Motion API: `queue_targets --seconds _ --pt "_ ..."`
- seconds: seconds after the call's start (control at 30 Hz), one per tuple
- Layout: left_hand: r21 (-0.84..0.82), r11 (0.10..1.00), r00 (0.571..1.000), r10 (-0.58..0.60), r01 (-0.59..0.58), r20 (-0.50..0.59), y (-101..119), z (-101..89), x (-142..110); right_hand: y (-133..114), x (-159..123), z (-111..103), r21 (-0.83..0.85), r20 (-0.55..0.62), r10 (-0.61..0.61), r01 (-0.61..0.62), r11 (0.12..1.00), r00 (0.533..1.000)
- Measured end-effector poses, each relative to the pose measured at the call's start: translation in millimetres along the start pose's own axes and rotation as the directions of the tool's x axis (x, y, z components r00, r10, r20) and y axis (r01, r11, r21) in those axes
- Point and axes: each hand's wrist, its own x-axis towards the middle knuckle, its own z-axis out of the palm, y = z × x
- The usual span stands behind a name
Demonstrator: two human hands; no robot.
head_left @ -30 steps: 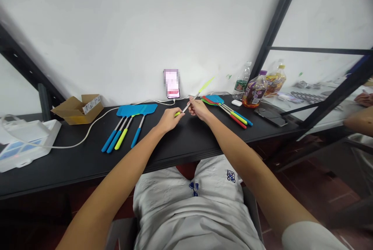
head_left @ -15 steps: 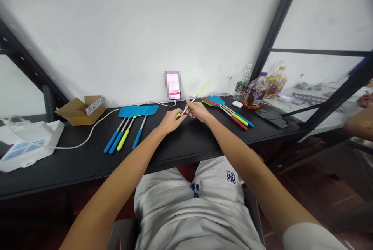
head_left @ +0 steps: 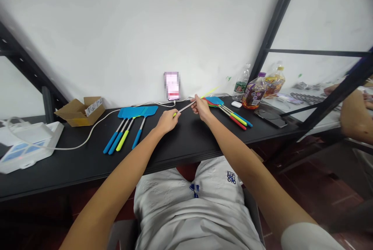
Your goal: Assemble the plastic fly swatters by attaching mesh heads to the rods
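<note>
Between my two hands is a yellow-green fly swatter (head_left: 185, 108) with a metal rod, held slanting up to the right above the table. My left hand (head_left: 168, 121) is closed round its handle, most of which is hidden in the fingers. My right hand (head_left: 201, 107) pinches the rod near the swatter's thin head, seen edge-on. To the left lie several fly swatters (head_left: 138, 111) with blue heads and blue or yellow-green handles, side by side. On the right, another group of fly swatters (head_left: 215, 101) with blue, red and green heads lies fanned out.
A phone (head_left: 171, 86) leans on the wall with a cable. An open cardboard box (head_left: 80, 114) and a white device (head_left: 32, 141) stand left. Bottles (head_left: 255, 91), a white case (head_left: 236, 104) and a dark phone (head_left: 271, 118) are right. Another person's arm (head_left: 356, 114) shows at far right.
My hands have moved apart along the swatter: the left slightly left, the right towards the head. More of the rod shows between them, and the swatter lies at a flatter slant.
</note>
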Motion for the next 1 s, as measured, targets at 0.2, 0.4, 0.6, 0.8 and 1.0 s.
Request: queue_targets --seconds 0.2,0.4,0.6,0.8,1.0 --pt "0.123 0.992 1.000 -0.010 0.009 0.008 -2.2 0.0 -0.3 -4.7 6.7 -8.8 0.034 -0.305 0.022 -0.013 0.999 0.952" --pt "0.028 1.000 1.000 0.009 -0.010 0.021 1.1 -3.9 -0.3 -2.3 -2.0 -4.3 -0.035 -0.020 0.033 -0.034 0.999 0.999" --pt "-0.048 0.999 0.999 0.004 -0.006 -0.051 5.4 -5.0 -0.9 -1.5 -13.1 4.7 -0.104 0.341 0.162 -0.134 0.985 0.926" --pt "-0.017 1.000 0.995 0.017 -0.019 -0.095 5.7 -4.5 0.2 2.2 -14.3 8.3 -0.184 0.446 0.261 -0.197 0.963 0.856" --pt "0.072 0.996 0.992 0.058 -0.050 -0.115 2.2 -4.6 3.3 -1.9 -18.3 9.5 -0.199 0.435 0.224 -0.150 0.968 0.872"
